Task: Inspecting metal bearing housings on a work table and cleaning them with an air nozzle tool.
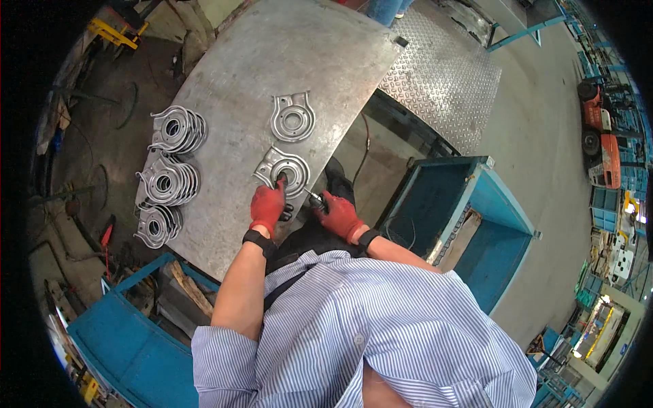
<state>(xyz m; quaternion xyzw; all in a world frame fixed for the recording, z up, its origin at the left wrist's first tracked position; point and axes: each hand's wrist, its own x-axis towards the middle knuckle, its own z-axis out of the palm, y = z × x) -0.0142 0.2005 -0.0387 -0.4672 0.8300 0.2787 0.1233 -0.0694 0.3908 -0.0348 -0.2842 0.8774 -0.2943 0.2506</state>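
My left hand point(268, 206), in a red glove with black fingers, holds a pressed grey metal bracket point(298, 175) with a round ringed opening, at the table's near right edge. One finger lies over the ring; other fingertips curl below it. My right hand point(339, 216), gloved alike, is closed around a small dark hand tool point(316, 200) with a thin metal shaft. The shaft's tip points at the bracket's rim; I cannot tell whether it touches. A second bracket of the same kind point(293, 118) lies flat just beyond the held one.
Three stacks of such brackets, a far one point(178, 129), a middle one point(166, 179) and a near one point(156, 226), line the left edge of the steel table point(272, 54). Blue metal bins point(490, 238) stand at right and lower left. Tread plate point(442, 81) adjoins the table; a forklift point(600, 143) stands far right.
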